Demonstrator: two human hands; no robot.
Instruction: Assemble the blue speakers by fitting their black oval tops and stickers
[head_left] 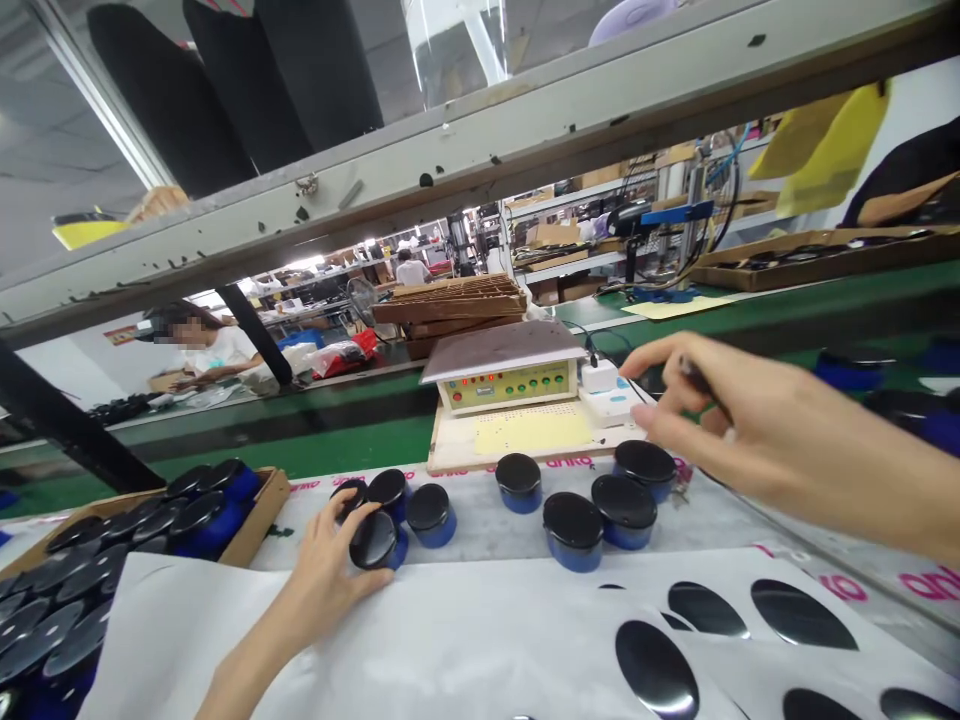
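My left hand (330, 560) has its fingers and thumb around a short blue jar with a glossy black top (373, 540), which looks slightly tilted. Close by stand more such jars, among them one black-topped jar (431, 514). My right hand (720, 400) is raised above the back right of the bench, its fingers curled around a dark pen-like tool (696, 374); most of it is hidden by the hand. Below it sits a group of several jars, including a black-topped jar (574, 530). White sheets with glossy black discs (657, 668) lie in front.
A cardboard tray (270, 505) full of jars is at left. A control box (502, 385) with lit red lights and a white adapter (609, 402) stand behind. A green conveyor belt (360, 440) runs past. A shelf beam (390, 190) crosses overhead. Another person (217, 345) sits beyond.
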